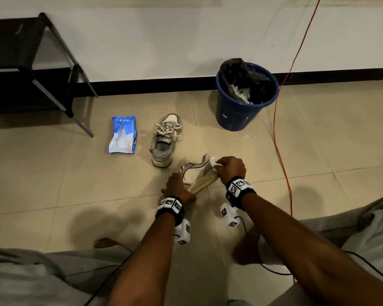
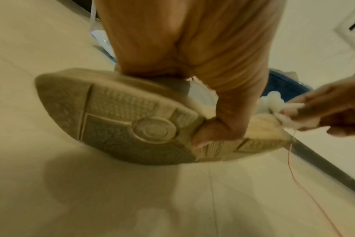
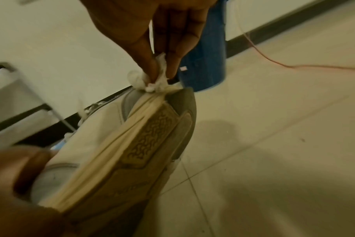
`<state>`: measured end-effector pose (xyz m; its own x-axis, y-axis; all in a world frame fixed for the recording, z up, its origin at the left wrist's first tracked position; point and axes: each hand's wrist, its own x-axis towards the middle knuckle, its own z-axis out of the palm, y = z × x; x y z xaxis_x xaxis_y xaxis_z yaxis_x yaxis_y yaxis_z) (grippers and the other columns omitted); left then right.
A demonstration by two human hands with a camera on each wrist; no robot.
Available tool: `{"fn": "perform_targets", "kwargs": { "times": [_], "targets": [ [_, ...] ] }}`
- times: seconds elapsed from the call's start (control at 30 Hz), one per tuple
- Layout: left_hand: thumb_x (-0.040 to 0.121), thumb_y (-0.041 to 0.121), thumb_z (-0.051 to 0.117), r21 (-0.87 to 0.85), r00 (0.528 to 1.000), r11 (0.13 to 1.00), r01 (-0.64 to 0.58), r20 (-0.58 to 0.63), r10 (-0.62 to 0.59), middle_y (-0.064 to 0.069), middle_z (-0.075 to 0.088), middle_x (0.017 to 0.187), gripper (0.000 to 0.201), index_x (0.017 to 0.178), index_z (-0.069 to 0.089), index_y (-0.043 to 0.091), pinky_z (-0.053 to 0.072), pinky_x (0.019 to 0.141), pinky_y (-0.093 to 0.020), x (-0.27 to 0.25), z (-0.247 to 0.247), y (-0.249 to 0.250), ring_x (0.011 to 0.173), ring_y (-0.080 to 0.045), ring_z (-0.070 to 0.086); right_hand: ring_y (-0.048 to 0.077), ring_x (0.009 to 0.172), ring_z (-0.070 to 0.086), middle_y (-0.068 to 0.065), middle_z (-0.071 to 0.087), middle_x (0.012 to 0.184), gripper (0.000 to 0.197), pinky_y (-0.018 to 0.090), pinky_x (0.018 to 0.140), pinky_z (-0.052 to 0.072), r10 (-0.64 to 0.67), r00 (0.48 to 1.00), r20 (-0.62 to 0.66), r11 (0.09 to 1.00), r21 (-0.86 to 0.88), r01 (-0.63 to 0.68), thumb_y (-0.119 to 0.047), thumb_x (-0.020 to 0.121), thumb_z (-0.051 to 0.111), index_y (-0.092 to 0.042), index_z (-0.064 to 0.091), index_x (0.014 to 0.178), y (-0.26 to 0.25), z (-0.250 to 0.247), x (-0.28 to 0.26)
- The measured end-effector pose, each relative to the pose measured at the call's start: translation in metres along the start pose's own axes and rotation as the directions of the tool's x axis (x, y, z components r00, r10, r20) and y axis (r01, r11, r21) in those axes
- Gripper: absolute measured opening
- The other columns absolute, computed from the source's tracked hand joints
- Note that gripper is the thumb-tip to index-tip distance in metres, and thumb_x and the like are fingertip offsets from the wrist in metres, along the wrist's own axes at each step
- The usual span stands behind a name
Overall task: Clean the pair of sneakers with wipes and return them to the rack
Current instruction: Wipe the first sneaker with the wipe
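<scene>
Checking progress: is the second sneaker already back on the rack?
No, the second sneaker stands on the floor beside the wipes pack, away from the rack.

Dim, warm indoor light; soft shadows below, wrist views motion-blurred.

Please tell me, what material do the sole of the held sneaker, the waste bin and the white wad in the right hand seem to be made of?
Sole of the held sneaker: probably rubber, matte beige, with moulded tread blocks and a ring pattern.
Waste bin: likely hard plastic, blue, slightly glossy, lined with a thin black plastic bag.
White wad in the right hand: soft crumpled wipe, fibrous; tissue or nonwoven, unclear which.
</scene>
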<state>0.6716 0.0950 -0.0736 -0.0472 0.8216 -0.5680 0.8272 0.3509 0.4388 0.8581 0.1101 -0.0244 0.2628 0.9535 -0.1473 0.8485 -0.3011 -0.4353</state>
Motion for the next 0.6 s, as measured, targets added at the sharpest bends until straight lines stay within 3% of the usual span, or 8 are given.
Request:
{"fn": "perform_targets", "kwargs": {
  "times": [0.07, 0.13, 0.23, 0.3, 0.4, 0.47, 0.53, 0.6],
  "targets": [
    [0.053, 0.035, 0.092, -0.016, 1.000, 1.000, -0.005, -0.012, 0.004, -0.011, 0.038, 0.142, 0.109, 0.140, 0.030, 0.012, 0.031, 0.109, -0.054, 0.001, 0.006, -0.003, 0.132, -0.034, 0.041, 0.030, 0.089, 0.066, 0.006, 0.073, 0.095, 0.022, 0.032, 0.073, 0.053, 0.010, 1.000, -0.010, 1.000, 0.025, -0.010, -0.032, 0.080, 0.068, -0.027, 0.074, 0.100, 0.000, 0.007, 0.000],
    [0.056, 0.030, 0.089, -0.081, 0.999, 0.997, -0.017, -0.044, 0.014, -0.011, 0.037, 0.141, 0.101, 0.137, 0.031, 0.011, 0.031, 0.109, -0.054, 0.002, 0.009, -0.005, 0.132, -0.035, 0.040, 0.034, 0.082, 0.067, 0.007, 0.071, 0.093, 0.025, 0.034, 0.066, 0.051, -0.198, 0.980, 0.002, 0.969, -0.151, 0.196, -0.020, 0.079, 0.066, -0.027, 0.073, 0.102, -0.006, 0.020, -0.008],
    [0.057, 0.027, 0.086, -0.139, 0.997, 0.990, -0.032, -0.077, 0.021, -0.011, 0.038, 0.137, 0.092, 0.131, 0.034, 0.012, 0.032, 0.107, -0.054, 0.004, 0.011, -0.010, 0.130, -0.035, 0.040, 0.032, 0.064, 0.064, 0.009, 0.066, 0.078, 0.028, 0.029, 0.048, 0.046, -0.493, 0.861, 0.121, 0.816, -0.278, 0.506, -0.010, 0.067, 0.075, -0.019, 0.075, 0.093, -0.012, 0.040, -0.012],
    [0.056, 0.030, 0.089, -0.147, 0.997, 0.988, -0.044, -0.066, 0.034, -0.010, 0.036, 0.138, 0.097, 0.133, 0.033, 0.012, 0.032, 0.107, -0.054, 0.003, 0.012, -0.009, 0.131, -0.034, 0.039, 0.033, 0.069, 0.063, 0.010, 0.065, 0.079, 0.020, 0.029, 0.050, 0.046, -0.445, 0.891, 0.091, 0.848, -0.276, 0.452, -0.012, 0.069, 0.073, -0.016, 0.075, 0.088, -0.010, 0.038, -0.003],
    [0.050, 0.035, 0.094, -0.112, 0.996, 0.991, -0.080, -0.047, 0.075, -0.009, 0.033, 0.139, 0.107, 0.134, 0.031, 0.013, 0.031, 0.107, -0.053, 0.002, 0.013, -0.004, 0.131, -0.032, 0.035, 0.036, 0.072, 0.060, 0.014, 0.063, 0.079, 0.009, 0.031, 0.056, 0.044, -0.160, 0.982, -0.103, 0.982, -0.118, 0.148, -0.012, 0.076, 0.068, -0.012, 0.072, 0.084, -0.008, 0.035, 0.003],
    [0.048, 0.035, 0.096, -0.096, 0.994, 0.991, -0.092, -0.062, 0.086, -0.008, 0.035, 0.135, 0.106, 0.130, 0.033, 0.013, 0.033, 0.106, -0.054, 0.002, 0.015, -0.001, 0.129, -0.032, 0.037, 0.035, 0.070, 0.060, 0.014, 0.060, 0.079, 0.009, 0.033, 0.056, 0.045, -0.300, 0.953, 0.041, 0.952, -0.055, 0.302, -0.007, 0.074, 0.067, -0.009, 0.068, 0.083, -0.021, 0.048, -0.013],
    [0.045, 0.036, 0.097, -0.077, 0.993, 0.992, -0.101, -0.072, 0.095, -0.007, 0.037, 0.133, 0.105, 0.127, 0.035, 0.014, 0.034, 0.105, -0.055, 0.003, 0.016, 0.002, 0.127, -0.032, 0.040, 0.035, 0.067, 0.060, 0.015, 0.059, 0.078, 0.014, 0.032, 0.051, 0.044, -0.494, 0.866, 0.084, 0.863, -0.075, 0.500, -0.003, 0.069, 0.070, -0.009, 0.069, 0.081, -0.019, 0.063, -0.017],
    [0.046, 0.037, 0.097, -0.057, 0.992, 0.992, -0.113, -0.061, 0.109, -0.007, 0.035, 0.133, 0.105, 0.127, 0.034, 0.014, 0.034, 0.104, -0.055, 0.002, 0.019, 0.002, 0.128, -0.032, 0.038, 0.036, 0.072, 0.060, 0.016, 0.061, 0.082, 0.011, 0.032, 0.056, 0.044, -0.297, 0.955, 0.016, 0.955, -0.017, 0.298, -0.006, 0.075, 0.068, -0.008, 0.070, 0.086, -0.014, 0.051, -0.008]
  ]
}}
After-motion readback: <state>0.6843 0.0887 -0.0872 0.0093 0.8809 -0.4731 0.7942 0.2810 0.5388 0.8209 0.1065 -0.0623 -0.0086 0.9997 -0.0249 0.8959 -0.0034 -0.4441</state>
